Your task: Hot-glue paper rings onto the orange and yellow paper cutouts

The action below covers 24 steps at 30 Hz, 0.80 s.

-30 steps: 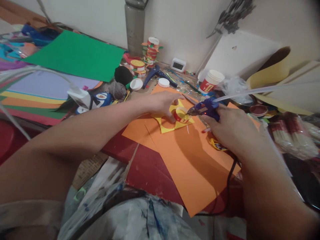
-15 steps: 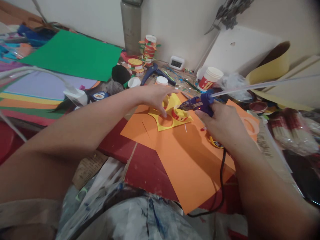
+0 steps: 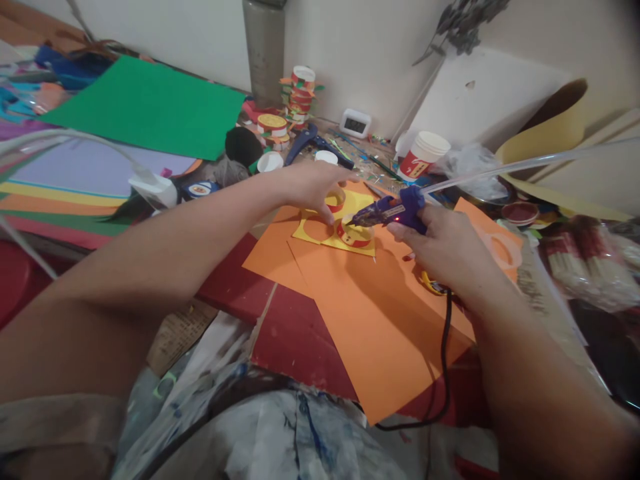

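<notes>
My right hand (image 3: 445, 250) is wrapped round a blue glue gun (image 3: 395, 212), with its small red light lit. The gun's nozzle points down at the rim of a red and yellow paper-cup ring (image 3: 356, 241), which stands on a yellow sheet (image 3: 357, 201) with round holes cut in it. My left hand (image 3: 315, 188) reaches over this sheet, thumb and fingers apart. Its thumb tip comes down near a round hole, and a second ring (image 3: 336, 199) sits close by its fingers. Whether the fingers press on the sheet is partly hidden. Orange paper (image 3: 380, 320) lies underneath.
A clear glue stick (image 3: 500, 172) sticks out behind the gun, and its black cord (image 3: 444, 373) hangs over the table's front edge. Further back stand a paper cup (image 3: 424, 157) and a small clock (image 3: 355, 123). Green paper (image 3: 155, 110) lies at the left.
The yellow sheet has turned clockwise under my left hand, and the front ring has shifted slightly left. The gun's nozzle has moved a little left and down, toward that ring's rim.
</notes>
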{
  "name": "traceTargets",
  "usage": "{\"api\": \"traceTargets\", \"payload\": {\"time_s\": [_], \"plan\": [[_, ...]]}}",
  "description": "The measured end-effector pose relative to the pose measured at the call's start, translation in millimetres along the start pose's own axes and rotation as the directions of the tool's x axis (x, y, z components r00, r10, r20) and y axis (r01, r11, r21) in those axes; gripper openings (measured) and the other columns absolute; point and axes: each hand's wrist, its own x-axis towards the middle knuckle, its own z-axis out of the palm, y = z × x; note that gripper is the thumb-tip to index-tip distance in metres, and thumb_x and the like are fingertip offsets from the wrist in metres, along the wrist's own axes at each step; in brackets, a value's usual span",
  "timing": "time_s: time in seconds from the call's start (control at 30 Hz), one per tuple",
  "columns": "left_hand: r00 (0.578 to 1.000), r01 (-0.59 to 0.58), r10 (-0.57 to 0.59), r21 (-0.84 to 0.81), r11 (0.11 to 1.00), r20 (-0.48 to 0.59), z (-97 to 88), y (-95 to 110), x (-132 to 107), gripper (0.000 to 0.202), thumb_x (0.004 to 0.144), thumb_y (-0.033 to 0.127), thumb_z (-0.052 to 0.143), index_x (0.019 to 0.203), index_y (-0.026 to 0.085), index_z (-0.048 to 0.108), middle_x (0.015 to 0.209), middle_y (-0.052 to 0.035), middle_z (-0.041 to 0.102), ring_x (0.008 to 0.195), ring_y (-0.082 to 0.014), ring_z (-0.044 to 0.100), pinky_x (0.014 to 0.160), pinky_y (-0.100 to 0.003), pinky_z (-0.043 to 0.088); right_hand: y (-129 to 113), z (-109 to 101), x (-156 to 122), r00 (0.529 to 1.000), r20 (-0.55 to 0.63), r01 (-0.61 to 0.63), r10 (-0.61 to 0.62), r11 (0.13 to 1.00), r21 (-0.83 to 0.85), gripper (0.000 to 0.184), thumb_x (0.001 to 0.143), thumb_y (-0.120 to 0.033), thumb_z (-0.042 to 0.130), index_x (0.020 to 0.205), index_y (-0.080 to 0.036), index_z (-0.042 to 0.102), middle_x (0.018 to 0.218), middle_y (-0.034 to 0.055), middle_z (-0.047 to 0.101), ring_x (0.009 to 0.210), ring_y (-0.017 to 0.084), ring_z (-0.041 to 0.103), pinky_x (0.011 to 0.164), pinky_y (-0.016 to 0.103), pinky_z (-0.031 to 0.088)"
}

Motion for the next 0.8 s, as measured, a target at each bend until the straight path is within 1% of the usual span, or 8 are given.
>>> {"api": "traceTargets", "payload": {"time_s": [0.1, 0.17, 0.27, 0.37, 0.5, 0.57, 0.67, 0.8], "plan": [[0.999, 0.030, -0.029, 0.028, 0.999, -0.023, -3.5, 0.2, -0.5, 0.115, 0.072, 0.053, 0.089, 0.175, 0.031, 0.044, 0.177, -0.0089, 0.054, 0.161, -0.0369, 0.049, 0.134, -0.043, 0.033, 1.3, -2.2, -1.0, 0.998, -0.042, 0.036, -0.036, 0.999, 0.001, 0.020, 0.097, -0.038, 0.066, 0.100, -0.022, 0.076, 0.098, 0.0128, 0.079, 0.092, 0.033, 0.074, 0.079, 0.040, 0.053], [1.000, 0.017, -0.017, 0.014, 1.000, -0.010, -3.7, 0.6, -0.7, 0.114, 0.072, 0.054, 0.089, 0.175, 0.032, 0.044, 0.177, -0.0083, 0.054, 0.162, -0.0366, 0.048, 0.134, -0.042, 0.033, 2.7, -2.2, -1.4, 0.996, -0.068, 0.065, -0.064, 0.998, 0.008, 0.022, 0.098, -0.038, 0.064, 0.104, -0.021, 0.077, 0.101, 0.0133, 0.080, 0.095, 0.033, 0.074, 0.081, 0.041, 0.053], [1.000, -0.022, 0.022, 0.004, 1.000, -0.002, -0.5, 0.4, 0.3, 0.112, 0.072, 0.053, 0.089, 0.174, 0.032, 0.046, 0.179, -0.0088, 0.052, 0.163, -0.0359, 0.048, 0.135, -0.043, 0.033, 4.0, -0.2, -1.7, 0.993, -0.079, 0.088, -0.088, 0.996, -0.003, 0.021, 0.096, -0.040, 0.065, 0.098, -0.022, 0.075, 0.098, 0.0133, 0.079, 0.095, 0.033, 0.072, 0.080, 0.040, 0.053], [0.999, -0.032, 0.032, 0.016, 0.999, -0.003, 3.8, -0.4, 1.8, 0.110, 0.071, 0.053, 0.089, 0.172, 0.032, 0.049, 0.178, -0.0094, 0.052, 0.163, -0.0366, 0.048, 0.136, -0.045, 0.033, 2.6, 3.3, -1.7, 0.995, -0.056, 0.086, -0.086, 0.996, -0.001, 0.021, 0.094, -0.041, 0.066, 0.091, -0.022, 0.073, 0.089, 0.0117, 0.077, 0.089, 0.032, 0.071, 0.076, 0.039, 0.051], [0.999, -0.032, 0.032, 0.000, 0.999, 0.005, 7.2, -1.8, 2.8, 0.114, 0.069, 0.059, 0.089, 0.172, 0.034, 0.048, 0.175, -0.0069, 0.056, 0.162, -0.0367, 0.049, 0.136, -0.045, 0.035, -2.6, 8.1, -1.2, 0.997, -0.015, 0.070, -0.070, 0.998, 0.006, 0.023, 0.095, -0.041, 0.064, 0.096, -0.021, 0.076, 0.087, 0.0111, 0.077, 0.084, 0.031, 0.072, 0.074, 0.039, 0.050], [1.000, -0.026, 0.026, -0.012, 1.000, 0.008, 8.5, -2.7, 3.2, 0.117, 0.068, 0.061, 0.089, 0.174, 0.034, 0.046, 0.175, -0.0069, 0.055, 0.162, -0.0381, 0.048, 0.136, -0.046, 0.035, -4.4, 10.3, -0.9, 0.997, -0.027, 0.066, -0.066, 0.998, -0.015, 0.023, 0.095, -0.040, 0.064, 0.098, -0.021, 0.077, 0.091, 0.0124, 0.078, 0.086, 0.032, 0.072, 0.075, 0.040, 0.050], [1.000, -0.010, 0.011, -0.013, 1.000, 0.006, 11.1, -5.3, 4.8, 0.122, 0.067, 0.061, 0.089, 0.176, 0.032, 0.043, 0.178, -0.0081, 0.051, 0.164, -0.0406, 0.045, 0.138, -0.048, 0.033, -4.4, 12.7, -0.8, 0.997, -0.050, 0.059, -0.061, 0.997, -0.045, 0.023, 0.096, -0.040, 0.064, 0.096, -0.021, 0.076, 0.094, 0.0141, 0.079, 0.088, 0.033, 0.073, 0.077, 0.040, 0.050], [1.000, -0.003, 0.003, -0.006, 1.000, 0.009, 13.9, -9.6, 7.9, 0.123, 0.066, 0.060, 0.090, 0.176, 0.036, 0.042, 0.180, -0.0048, 0.049, 0.165, -0.0375, 0.045, 0.138, -0.046, 0.033, -0.8, 13.6, -1.3, 0.996, -0.063, 0.058, -0.063, 0.996, -0.073, 0.024, 0.098, -0.042, 0.062, 0.097, -0.022, 0.075, 0.091, 0.0151, 0.078, 0.092, 0.035, 0.073, 0.079, 0.042, 0.051]]}}
